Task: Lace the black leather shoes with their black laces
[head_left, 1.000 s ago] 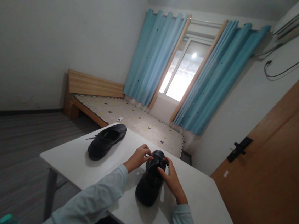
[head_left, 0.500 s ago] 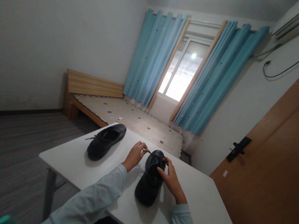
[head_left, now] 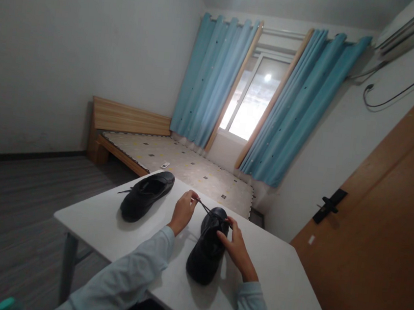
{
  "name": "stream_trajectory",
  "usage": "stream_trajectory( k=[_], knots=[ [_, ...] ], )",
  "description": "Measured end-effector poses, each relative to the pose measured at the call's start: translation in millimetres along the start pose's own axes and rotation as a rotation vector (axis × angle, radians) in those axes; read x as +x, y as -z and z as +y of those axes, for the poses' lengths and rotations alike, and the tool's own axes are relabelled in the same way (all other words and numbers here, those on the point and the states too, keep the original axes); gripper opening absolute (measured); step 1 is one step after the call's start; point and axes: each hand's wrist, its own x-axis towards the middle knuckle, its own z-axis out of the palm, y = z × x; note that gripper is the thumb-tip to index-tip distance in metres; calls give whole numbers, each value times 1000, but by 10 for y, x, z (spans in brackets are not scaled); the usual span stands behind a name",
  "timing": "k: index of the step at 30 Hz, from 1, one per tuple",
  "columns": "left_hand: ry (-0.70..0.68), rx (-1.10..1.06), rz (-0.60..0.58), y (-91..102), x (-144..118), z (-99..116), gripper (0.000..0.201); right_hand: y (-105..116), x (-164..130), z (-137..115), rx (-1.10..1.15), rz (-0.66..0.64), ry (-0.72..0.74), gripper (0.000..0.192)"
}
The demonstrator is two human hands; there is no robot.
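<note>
— While pinching the lace (head_left: 201, 206) taut, left hand (head_left: 183, 210) raised above the near shoe (head_left: 207, 248), fingers closed on the lace end. Looks like a pull to draw slack through the eyelets.

— Right hand (head_left: 233, 245) pressed on the tongue area, fingertips curled onto the far end of the same lace; seems to steady the shoe against that pull. Firmly pinched or merely resting, cannot tell.

— Shoe itself: black, smooth, faint leather-like sheen, rounded toe pointing away, heel toward the near edge of the table (head_left: 290, 282).

— Second black shoe (head_left: 146, 194) lying near the table's far left corner, well apart, untouched, a loose lace end trailing off its left side. Same low rounded shape.

— Tabletop plain white, matte, hard-edged. Pale blue sleeves, soft cloth, wrinkled at the cuffs.

— Beyond: wooden bed frame (head_left: 129, 117) with patterned mattress, blue curtains (head_left: 215, 77) beside a bright window, brown door (head_left: 388, 218) at right.
</note>
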Motion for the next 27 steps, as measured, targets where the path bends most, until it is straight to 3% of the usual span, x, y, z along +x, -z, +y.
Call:
stream_trajectory(
  k=[5,12,19,23,27],
  knots=[
    [1,-49,36,9,5,27,6,-1,-7,3,-4,7,-3,60],
    [104,-96,63,41,21,96,16,1,-22,-8,3,12,-4,60],
    [84,-177,-127,62,-16,190,21,12,-27,-109,49,103,6,46],
    [-25,-163,-284,101,-48,251,24,46,-22,-166,63,167,67,30],
    [-129,-157,-358,141,-70,306,31,81,-18,-198,33,240,76,30]
  ],
)
